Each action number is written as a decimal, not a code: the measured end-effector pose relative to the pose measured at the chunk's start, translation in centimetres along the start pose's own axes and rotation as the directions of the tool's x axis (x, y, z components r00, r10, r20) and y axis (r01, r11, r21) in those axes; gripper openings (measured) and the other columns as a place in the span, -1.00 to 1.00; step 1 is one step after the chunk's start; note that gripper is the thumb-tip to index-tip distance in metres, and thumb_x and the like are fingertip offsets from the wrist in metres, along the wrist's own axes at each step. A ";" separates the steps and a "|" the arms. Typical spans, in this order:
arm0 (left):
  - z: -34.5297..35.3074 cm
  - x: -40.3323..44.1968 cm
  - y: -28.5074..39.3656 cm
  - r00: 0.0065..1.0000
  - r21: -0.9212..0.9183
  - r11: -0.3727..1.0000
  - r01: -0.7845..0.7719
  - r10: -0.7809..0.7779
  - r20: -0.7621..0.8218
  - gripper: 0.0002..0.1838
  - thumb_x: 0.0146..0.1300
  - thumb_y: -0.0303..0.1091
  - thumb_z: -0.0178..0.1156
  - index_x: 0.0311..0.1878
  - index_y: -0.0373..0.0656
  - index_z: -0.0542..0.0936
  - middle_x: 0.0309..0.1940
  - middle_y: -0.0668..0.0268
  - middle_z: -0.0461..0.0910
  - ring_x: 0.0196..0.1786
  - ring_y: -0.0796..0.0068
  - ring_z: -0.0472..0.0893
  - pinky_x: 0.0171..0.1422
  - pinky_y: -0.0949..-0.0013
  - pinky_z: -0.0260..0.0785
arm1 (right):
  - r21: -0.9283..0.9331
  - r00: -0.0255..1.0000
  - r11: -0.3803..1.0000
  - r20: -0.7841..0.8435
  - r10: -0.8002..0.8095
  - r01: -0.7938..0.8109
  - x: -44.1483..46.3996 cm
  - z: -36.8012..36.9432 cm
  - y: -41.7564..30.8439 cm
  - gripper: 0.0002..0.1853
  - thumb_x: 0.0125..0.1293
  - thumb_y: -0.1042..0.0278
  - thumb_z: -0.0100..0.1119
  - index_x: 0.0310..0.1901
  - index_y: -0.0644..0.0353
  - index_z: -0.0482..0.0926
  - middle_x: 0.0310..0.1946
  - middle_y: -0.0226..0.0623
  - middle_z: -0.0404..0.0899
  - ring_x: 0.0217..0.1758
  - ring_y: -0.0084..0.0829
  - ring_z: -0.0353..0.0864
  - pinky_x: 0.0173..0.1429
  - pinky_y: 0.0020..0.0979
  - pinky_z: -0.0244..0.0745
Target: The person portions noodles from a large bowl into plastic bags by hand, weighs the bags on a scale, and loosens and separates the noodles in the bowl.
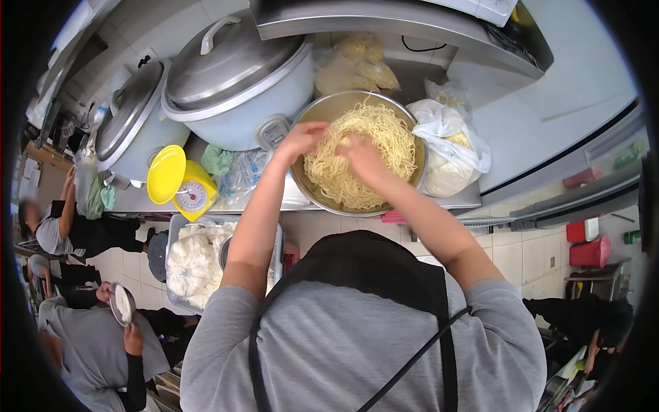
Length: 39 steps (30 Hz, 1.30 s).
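Note:
A wide metal bowl [321, 201] on the counter holds a large heap of thin yellow noodles [384, 165]. My left hand [307, 139] reaches over the bowl's left side, its fingers stretched apart at the edge of the heap. In the middle of the noodles is my right hand [364, 159], fingers bent in around some strands; its fingertips are partly blurred. Right of the bowl, against its rim, sits a white plastic bag [449, 154] with pale contents.
Two large lidded cookers [237, 75] line the counter's left, near a yellow dial scale [192, 196] and plastic bags. Below the counter edge stands a tub [180, 292] with bagged white food. A metal shelf [405, 24] overhangs the back. A co-worker [103, 336] holds a bowl at lower left.

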State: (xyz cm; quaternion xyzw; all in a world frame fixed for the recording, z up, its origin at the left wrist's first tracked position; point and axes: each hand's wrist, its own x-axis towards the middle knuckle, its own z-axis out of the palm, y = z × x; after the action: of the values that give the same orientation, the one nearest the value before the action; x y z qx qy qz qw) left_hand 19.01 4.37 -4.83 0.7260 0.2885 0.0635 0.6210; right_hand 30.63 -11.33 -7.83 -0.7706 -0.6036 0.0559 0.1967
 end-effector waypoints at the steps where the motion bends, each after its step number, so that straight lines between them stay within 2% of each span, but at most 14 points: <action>1: -0.4 -0.4 0.3 1.000 0.014 1.000 -0.005 0.006 -0.030 -0.59 0.19 -0.17 0.12 0.09 -0.09 0.45 -0.06 0.37 0.48 -0.03 0.55 0.43 -0.05 0.39 0.32 | 0.001 1.000 1.000 -0.002 -0.004 0.004 1.1 -1.0 1.2 -0.64 0.00 0.27 0.19 -0.10 0.03 0.51 0.20 -0.03 0.18 0.20 -0.05 0.26 0.18 -0.20 0.24; 3: -1.3 -1.4 1.0 0.994 0.003 0.999 -0.051 0.051 -0.092 -0.61 0.18 -0.18 0.13 0.06 -0.11 0.47 -0.09 0.35 0.51 -0.06 0.53 0.45 -0.07 0.41 0.34 | 0.220 0.999 0.974 -0.031 -0.045 0.050 2.9 -4.1 3.0 -0.63 -0.04 0.58 0.07 -0.13 0.04 0.57 0.06 -0.06 0.39 0.06 -0.12 0.42 0.03 -0.26 0.40; 10: -1.2 -2.6 5.3 0.965 -0.054 0.973 -0.225 0.215 -0.150 -0.62 0.23 -0.14 0.09 0.04 -0.14 0.48 -0.16 0.42 0.51 -0.09 0.60 0.45 -0.11 0.50 0.33 | 0.270 0.951 0.912 0.060 0.304 -0.309 3.7 -16.7 -3.0 -0.61 -0.07 0.55 0.12 -0.10 0.18 0.54 -0.02 -0.02 0.46 -0.05 -0.23 0.51 -0.01 -0.38 0.37; 13: -0.2 -3.3 8.1 0.962 -0.100 0.963 -0.249 0.234 -0.137 -0.60 0.23 -0.11 0.09 0.05 -0.13 0.47 -0.16 0.42 0.51 -0.10 0.61 0.45 -0.14 0.51 0.34 | 0.359 0.981 0.913 0.076 0.179 -0.194 4.6 -18.1 -1.7 -0.55 -0.10 0.54 0.15 -0.05 0.25 0.48 -0.07 -0.07 0.49 -0.06 -0.34 0.51 -0.01 -0.42 0.37; 16: 0.7 -3.0 9.3 0.942 -0.232 0.913 -0.335 0.326 -0.078 -0.54 0.20 -0.13 0.13 0.11 -0.18 0.42 -0.13 0.39 0.50 -0.12 0.60 0.45 -0.15 0.51 0.36 | 0.763 0.983 0.636 0.182 -0.036 -0.118 4.9 -18.1 -0.2 -0.53 -0.15 0.57 0.16 -0.07 0.24 0.45 -0.16 -0.24 0.50 -0.09 -0.45 0.47 0.02 -0.48 0.35; 21: 3.0 -0.6 8.6 0.892 0.005 0.892 -0.451 0.451 -0.004 -0.52 0.08 -0.34 0.26 0.09 -0.24 0.44 -0.13 0.35 0.52 -0.14 0.59 0.48 -0.11 0.51 0.35 | 0.549 0.996 0.834 0.015 -0.085 0.063 5.2 -16.0 -0.6 -0.61 -0.13 0.58 0.17 -0.14 0.26 0.50 -0.18 -0.25 0.53 -0.09 -0.47 0.48 -0.02 -0.47 0.36; 25: 2.4 -0.4 8.3 0.933 0.014 0.943 -0.332 0.331 -0.140 -0.64 0.00 -0.42 0.30 -0.08 -0.26 0.55 -0.24 0.33 0.57 -0.22 0.56 0.52 -0.08 0.52 0.34 | 0.282 0.981 0.942 -0.018 0.195 -0.182 3.2 -15.9 -0.9 -0.67 -0.10 0.52 0.21 -0.19 0.18 0.56 -0.13 -0.20 0.52 -0.03 -0.35 0.50 -0.04 -0.44 0.35; 27: 1.6 -0.4 7.4 0.927 -0.025 0.945 -0.327 0.316 -0.203 -0.69 0.01 -0.41 0.29 -0.13 -0.27 0.58 -0.27 0.33 0.58 -0.25 0.55 0.53 -0.08 0.52 0.33 | 0.050 0.934 0.997 -0.355 -0.038 0.059 2.6 -13.3 1.7 -0.70 -0.13 0.36 0.29 -0.26 0.16 0.60 0.02 -0.21 0.45 0.04 -0.29 0.45 0.02 -0.37 0.34; 29: 1.0 1.0 4.6 0.965 0.050 0.970 -0.238 0.242 -0.096 -0.69 -0.01 -0.39 0.31 -0.16 -0.24 0.59 -0.26 0.32 0.58 -0.21 0.54 0.53 -0.06 0.48 0.33 | -0.124 0.968 0.991 -0.241 -0.074 0.044 0.8 -9.3 3.4 -0.71 -0.11 0.33 0.29 -0.26 0.14 0.60 0.04 -0.22 0.43 0.05 -0.27 0.44 0.06 -0.35 0.33; 30: 1.4 0.3 4.5 0.993 0.436 0.894 -0.109 0.118 0.007 -0.72 -0.06 -0.34 0.35 -0.23 -0.18 0.63 -0.27 0.29 0.59 -0.20 0.53 0.52 -0.05 0.44 0.33 | -0.293 0.988 0.955 -0.122 -0.092 0.052 0.1 -7.9 4.1 -0.71 -0.10 0.31 0.29 -0.26 0.12 0.60 0.06 -0.23 0.41 0.06 -0.25 0.43 0.09 -0.32 0.32; 31: 1.6 0.3 3.6 0.993 0.435 0.894 -0.107 0.115 0.006 -0.72 -0.06 -0.34 0.35 -0.23 -0.18 0.63 -0.27 0.29 0.59 -0.20 0.53 0.52 -0.05 0.44 0.33 | -0.292 0.989 0.955 -0.120 -0.091 0.053 -0.4 -7.6 4.9 -0.71 -0.10 0.31 0.29 -0.26 0.12 0.60 0.06 -0.23 0.41 0.06 -0.25 0.43 0.09 -0.32 0.32; 34: 1.2 1.0 1.5 0.965 0.434 0.862 -0.261 0.236 0.111 -0.78 -0.16 -0.25 0.34 -0.39 -0.08 0.67 -0.45 0.26 0.63 -0.36 0.39 0.59 -0.17 0.41 0.39 | 0.100 0.906 0.995 0.420 -0.049 0.007 0.4 -9.1 5.9 -0.63 -0.06 0.24 0.29 -0.14 0.02 0.57 0.02 -0.22 0.42 0.07 -0.19 0.41 0.11 -0.32 0.32; 37: 2.0 1.0 3.7 0.946 0.488 0.868 -0.091 0.229 -0.231 -0.79 -0.17 -0.28 0.32 -0.40 -0.10 0.66 -0.48 0.27 0.62 -0.37 0.42 0.59 -0.21 0.41 0.39 | 0.067 0.980 0.991 0.170 0.101 -0.114 1.1 -11.8 3.2 -0.58 -0.09 0.25 0.30 -0.09 -0.04 0.55 0.03 -0.20 0.42 0.07 -0.20 0.42 0.10 -0.31 0.34; 39: 3.0 3.0 1.9 0.937 0.441 0.866 -0.233 0.322 -0.138 -0.63 -0.16 -0.28 0.34 -0.19 -0.11 0.63 -0.36 0.20 0.62 -0.33 0.38 0.59 -0.19 0.38 0.41 | 0.044 0.980 0.992 0.164 0.112 -0.121 1.8 -9.3 2.7 -0.58 -0.09 0.33 0.26 -0.08 -0.02 0.55 -0.02 -0.18 0.45 0.04 -0.19 0.45 0.08 -0.30 0.35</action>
State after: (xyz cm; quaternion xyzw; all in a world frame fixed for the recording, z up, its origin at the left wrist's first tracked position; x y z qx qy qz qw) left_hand 23.54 3.14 -4.50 0.8654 0.2501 0.1645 0.4019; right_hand 36.61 -12.33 -0.01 -0.7920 -0.5696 0.1456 0.1644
